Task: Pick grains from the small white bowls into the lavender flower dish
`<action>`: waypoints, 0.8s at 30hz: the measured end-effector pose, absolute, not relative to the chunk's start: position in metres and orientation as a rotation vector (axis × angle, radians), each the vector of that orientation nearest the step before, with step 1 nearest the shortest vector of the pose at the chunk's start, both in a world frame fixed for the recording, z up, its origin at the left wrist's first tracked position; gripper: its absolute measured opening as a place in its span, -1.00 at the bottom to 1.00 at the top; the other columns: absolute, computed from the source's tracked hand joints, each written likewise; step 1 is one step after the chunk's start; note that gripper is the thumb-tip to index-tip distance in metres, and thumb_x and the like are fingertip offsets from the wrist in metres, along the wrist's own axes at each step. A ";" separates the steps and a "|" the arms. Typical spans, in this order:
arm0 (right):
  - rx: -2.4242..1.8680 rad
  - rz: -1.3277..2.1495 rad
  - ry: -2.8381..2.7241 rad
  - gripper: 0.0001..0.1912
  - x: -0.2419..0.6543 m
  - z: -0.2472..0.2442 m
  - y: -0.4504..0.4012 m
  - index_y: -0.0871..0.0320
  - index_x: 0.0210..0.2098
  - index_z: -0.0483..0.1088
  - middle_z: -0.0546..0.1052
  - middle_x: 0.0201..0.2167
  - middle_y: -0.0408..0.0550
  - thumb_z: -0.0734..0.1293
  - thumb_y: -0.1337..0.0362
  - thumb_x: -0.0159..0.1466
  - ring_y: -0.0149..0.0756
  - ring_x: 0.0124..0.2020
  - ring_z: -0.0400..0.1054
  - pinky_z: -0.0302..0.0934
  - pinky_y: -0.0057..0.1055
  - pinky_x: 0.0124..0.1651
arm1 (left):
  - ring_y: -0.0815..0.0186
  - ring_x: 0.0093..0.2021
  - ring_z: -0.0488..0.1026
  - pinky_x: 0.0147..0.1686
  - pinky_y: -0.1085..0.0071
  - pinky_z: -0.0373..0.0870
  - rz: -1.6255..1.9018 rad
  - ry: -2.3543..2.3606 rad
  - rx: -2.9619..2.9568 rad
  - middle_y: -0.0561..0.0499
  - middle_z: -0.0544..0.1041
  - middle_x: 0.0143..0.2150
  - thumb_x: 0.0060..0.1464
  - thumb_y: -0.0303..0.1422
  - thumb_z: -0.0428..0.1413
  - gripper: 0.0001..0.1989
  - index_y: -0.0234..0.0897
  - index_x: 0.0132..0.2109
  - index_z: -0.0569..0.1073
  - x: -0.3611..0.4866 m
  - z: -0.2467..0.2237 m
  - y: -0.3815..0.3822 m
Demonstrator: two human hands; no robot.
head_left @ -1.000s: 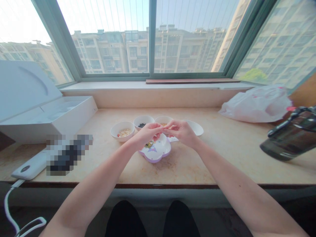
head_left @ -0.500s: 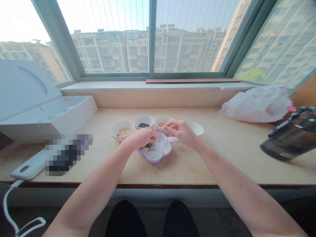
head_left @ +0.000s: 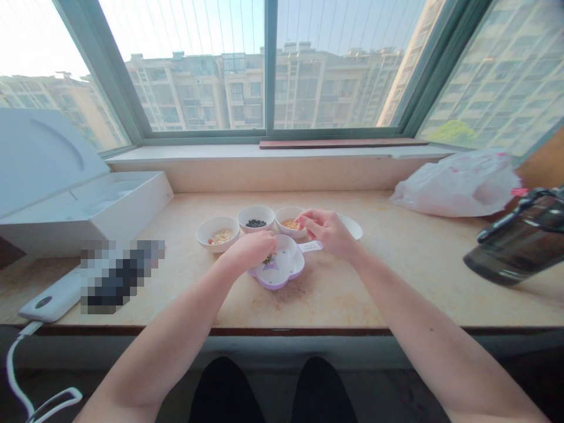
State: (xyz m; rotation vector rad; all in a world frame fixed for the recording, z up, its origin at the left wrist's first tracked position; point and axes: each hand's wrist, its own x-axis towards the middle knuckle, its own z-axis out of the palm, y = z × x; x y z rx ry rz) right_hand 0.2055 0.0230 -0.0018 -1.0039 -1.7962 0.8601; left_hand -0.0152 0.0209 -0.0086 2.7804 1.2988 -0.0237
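My left hand (head_left: 251,249) is curled over the left side of a purple-rimmed, flower-shaped white plate (head_left: 282,270), its fingertips down at a small heap of dark, mixed seeds (head_left: 267,259). My right hand (head_left: 326,232) hovers beside a small white bowl of orange-yellow grains (head_left: 289,224), with its fingers bunched. Whether those fingers hold anything is hidden. Two more white bowls stand to the left: one of black seeds (head_left: 255,223) and one of pale flakes with red bits (head_left: 219,237). A white oval dish (head_left: 351,228) lies partly behind my right hand.
Everything stands on a marble window ledge (head_left: 352,294). An open white box (head_left: 88,200) and a white power bank (head_left: 53,294) with a cable sit at the left, beside a pixelated object (head_left: 121,276). A plastic bag (head_left: 458,185) and a dark bottle (head_left: 515,247) sit at the right.
My hands, together above the plate a second ago, have parted. My left hand has dropped to the plate, and my right hand has drawn back toward the orange-yellow grains.
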 end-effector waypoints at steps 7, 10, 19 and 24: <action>-1.366 0.351 -1.681 -0.75 0.231 -0.001 0.049 0.18 -0.36 0.54 0.59 -0.41 -0.01 0.31 0.15 0.27 -0.30 -0.42 0.42 0.26 -0.37 -0.30 | 0.27 -0.16 0.42 -0.11 0.38 0.27 0.268 1.201 2.699 -0.07 0.48 -0.17 0.30 -0.49 -0.16 -0.78 -0.28 -0.22 0.37 -0.019 -0.005 0.019; -1.728 0.081 -1.699 -0.82 0.247 0.001 0.055 0.17 -0.34 0.59 0.64 -0.31 0.07 0.32 0.28 0.20 -0.12 -0.23 0.50 0.28 -0.30 -0.18 | 0.29 -0.25 0.37 -0.21 0.37 0.24 0.517 1.241 2.421 -0.01 0.45 -0.24 0.37 -0.37 -0.17 -0.78 -0.24 -0.24 0.30 -0.016 0.001 0.018; -2.044 0.022 -1.776 -0.78 0.254 0.003 0.051 0.11 -0.27 0.64 0.66 -0.28 0.09 0.36 0.20 0.20 -0.03 -0.20 0.52 0.27 -0.27 -0.23 | 0.42 -0.49 0.10 -0.46 0.44 0.04 0.796 0.996 1.847 0.13 0.20 -0.48 0.33 -0.30 -0.05 -0.75 -0.23 -0.36 0.20 -0.009 0.010 0.013; -1.434 0.329 -1.727 -0.75 0.232 0.005 0.043 0.17 -0.27 0.61 0.64 -0.30 0.03 0.36 0.14 0.24 -0.25 -0.36 0.46 0.30 -0.31 -0.24 | 0.45 -0.49 0.10 -0.44 0.45 0.06 0.797 0.864 1.603 0.11 0.24 -0.47 0.34 -0.17 0.00 -0.67 -0.27 -0.36 0.26 -0.010 0.013 0.011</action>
